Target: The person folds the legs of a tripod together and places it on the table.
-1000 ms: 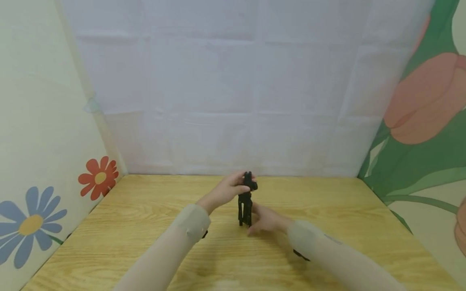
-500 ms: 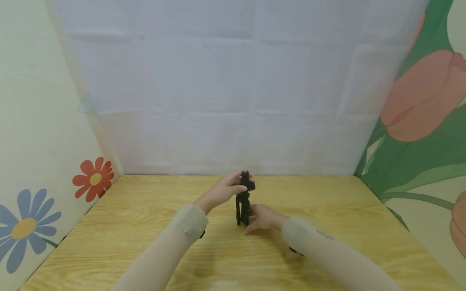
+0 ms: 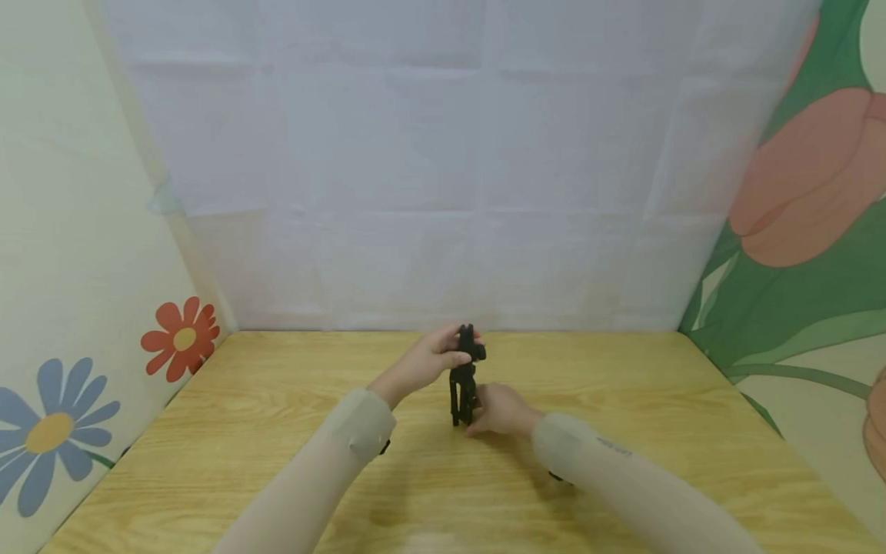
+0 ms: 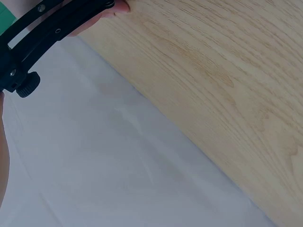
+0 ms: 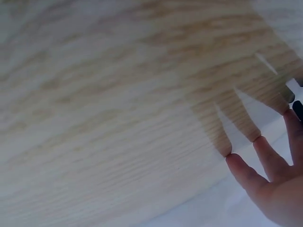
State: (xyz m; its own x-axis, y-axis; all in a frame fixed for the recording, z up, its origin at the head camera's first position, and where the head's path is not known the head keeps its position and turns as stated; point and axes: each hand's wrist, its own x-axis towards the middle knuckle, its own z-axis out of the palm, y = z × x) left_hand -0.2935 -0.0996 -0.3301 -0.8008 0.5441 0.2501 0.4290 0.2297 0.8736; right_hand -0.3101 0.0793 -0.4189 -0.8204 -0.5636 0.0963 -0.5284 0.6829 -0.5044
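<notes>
A small black tripod (image 3: 462,381) stands upright near the middle of the table, its legs close together and a round knob on the side of its head. My left hand (image 3: 434,360) grips the head from the left, thumb in front and fingers behind. Low on the right, my right hand (image 3: 507,409) holds the legs near their feet between thumb and fingers. Part of the tripod with its knob (image 4: 28,85) shows in the left wrist view. In the right wrist view, fingertips of the right hand (image 5: 279,187) touch the tabletop beside a dark leg end (image 5: 297,109).
The wood-grain table (image 3: 277,400) reaches back to a creased white sheet (image 3: 415,169). A panel with painted flowers (image 3: 183,338) borders the left side, and one with a large pink tulip (image 3: 806,181) borders the right.
The right hand's thumb has come slightly up and in against the tripod's legs. The left hand keeps its grip on the head, and the tripod stays nearly in place.
</notes>
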